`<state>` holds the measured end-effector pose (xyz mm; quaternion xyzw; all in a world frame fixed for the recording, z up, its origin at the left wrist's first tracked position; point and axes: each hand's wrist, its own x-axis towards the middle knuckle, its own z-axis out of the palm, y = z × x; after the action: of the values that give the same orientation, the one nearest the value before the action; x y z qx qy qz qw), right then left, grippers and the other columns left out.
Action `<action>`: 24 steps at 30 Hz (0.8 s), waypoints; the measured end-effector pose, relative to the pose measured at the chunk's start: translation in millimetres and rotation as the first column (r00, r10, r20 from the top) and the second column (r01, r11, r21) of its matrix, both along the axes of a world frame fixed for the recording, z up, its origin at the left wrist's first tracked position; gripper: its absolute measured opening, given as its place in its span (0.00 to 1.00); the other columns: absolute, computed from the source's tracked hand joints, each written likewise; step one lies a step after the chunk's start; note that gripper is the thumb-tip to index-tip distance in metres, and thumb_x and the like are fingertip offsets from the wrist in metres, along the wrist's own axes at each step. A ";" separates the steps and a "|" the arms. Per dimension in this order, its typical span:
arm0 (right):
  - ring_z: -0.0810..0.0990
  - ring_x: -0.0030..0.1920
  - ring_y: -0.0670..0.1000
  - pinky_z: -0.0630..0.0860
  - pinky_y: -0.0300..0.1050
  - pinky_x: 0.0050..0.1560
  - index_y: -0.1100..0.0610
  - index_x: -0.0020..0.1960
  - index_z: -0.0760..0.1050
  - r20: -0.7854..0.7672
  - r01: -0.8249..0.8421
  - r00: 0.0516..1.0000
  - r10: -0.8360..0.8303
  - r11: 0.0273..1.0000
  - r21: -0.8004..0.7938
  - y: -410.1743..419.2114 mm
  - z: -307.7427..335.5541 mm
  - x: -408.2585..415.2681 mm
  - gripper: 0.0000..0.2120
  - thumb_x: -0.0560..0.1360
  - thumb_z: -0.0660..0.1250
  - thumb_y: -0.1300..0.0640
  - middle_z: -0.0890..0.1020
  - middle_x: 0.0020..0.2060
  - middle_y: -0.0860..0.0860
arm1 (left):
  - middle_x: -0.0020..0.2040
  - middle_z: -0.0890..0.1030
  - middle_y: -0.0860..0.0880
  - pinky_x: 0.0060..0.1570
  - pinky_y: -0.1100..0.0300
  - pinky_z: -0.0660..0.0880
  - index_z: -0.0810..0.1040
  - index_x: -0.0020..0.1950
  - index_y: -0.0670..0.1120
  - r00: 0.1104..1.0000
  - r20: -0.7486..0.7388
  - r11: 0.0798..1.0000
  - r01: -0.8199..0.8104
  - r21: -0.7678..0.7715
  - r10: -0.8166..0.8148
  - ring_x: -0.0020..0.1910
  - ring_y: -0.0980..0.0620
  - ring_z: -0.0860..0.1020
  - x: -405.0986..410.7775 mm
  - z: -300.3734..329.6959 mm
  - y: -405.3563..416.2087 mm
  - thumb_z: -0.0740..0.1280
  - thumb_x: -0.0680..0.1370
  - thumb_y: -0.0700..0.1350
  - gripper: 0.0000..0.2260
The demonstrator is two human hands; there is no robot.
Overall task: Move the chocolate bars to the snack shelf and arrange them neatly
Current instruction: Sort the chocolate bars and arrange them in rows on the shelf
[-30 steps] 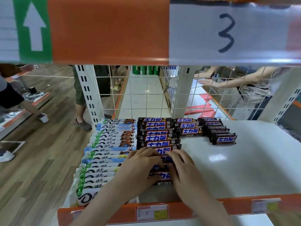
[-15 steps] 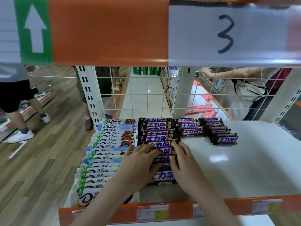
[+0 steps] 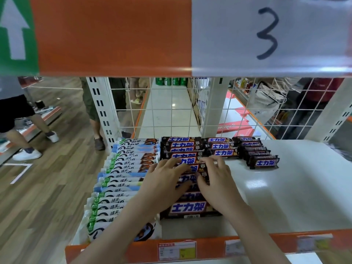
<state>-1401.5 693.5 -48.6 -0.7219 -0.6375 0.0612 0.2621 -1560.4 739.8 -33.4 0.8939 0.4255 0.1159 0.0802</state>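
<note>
Both hands have crept further back along the dark row of bars (image 3: 187, 187) over the last second, so they've gone from the near end of the row up toward its middle, and the front bar (image 3: 190, 208) with the big blue label, which was mostly under the fingers a second ago, now sits in plain view just behind the wrists. The left hand (image 3: 163, 185) lies flat on the left side of the row with fingers spread and fairly straight, pressing rather than grabbing, and the right hand (image 3: 217, 180) does the same on the right side, fingers fanned and lightly bent over the wrappers, nothing pinched that I can see. To me that reads as squeezing the row square from both sides, working backward bar by bar. The white bars (image 3: 122, 180) just left of the left hand look lined up already, and two shorter stacks (image 3: 222, 149) sit beyond the right hand's fingertips, one stack (image 3: 261, 158) further right and a bit fanned out. So the bars are all on the shelf (image 3: 285, 197) already; what's left looks like tidying, probably that far-right stack next.
</note>
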 end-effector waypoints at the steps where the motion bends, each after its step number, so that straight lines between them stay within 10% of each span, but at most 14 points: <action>1: 0.60 0.68 0.52 0.67 0.40 0.60 0.50 0.70 0.61 -0.001 -0.005 1.000 0.005 1.000 -0.023 4.1 1.0 -0.5 0.22 0.78 0.60 0.50 0.58 0.70 0.49 | 0.70 0.64 0.56 0.69 0.48 0.59 0.64 0.68 0.59 1.000 -0.018 1.000 -0.008 0.003 0.008 0.70 0.52 0.62 2.1 -0.1 2.5 0.57 0.78 0.59 0.19; 24: 0.63 0.68 0.52 0.66 0.43 0.63 0.53 0.72 0.60 0.015 -0.071 0.997 0.072 0.995 -0.076 29.6 -2.7 1.1 0.21 0.80 0.56 0.52 0.60 0.70 0.51 | 0.68 0.68 0.56 0.67 0.51 0.60 0.67 0.68 0.58 0.998 -0.034 0.997 -0.059 0.051 0.060 0.66 0.52 0.68 1.6 -10.6 35.1 0.54 0.80 0.56 0.17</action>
<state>-1400.4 723.2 -51.3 -0.7086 -0.6624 0.0884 0.2266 -1558.9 774.9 -44.0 0.8845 0.4503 0.1127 0.0468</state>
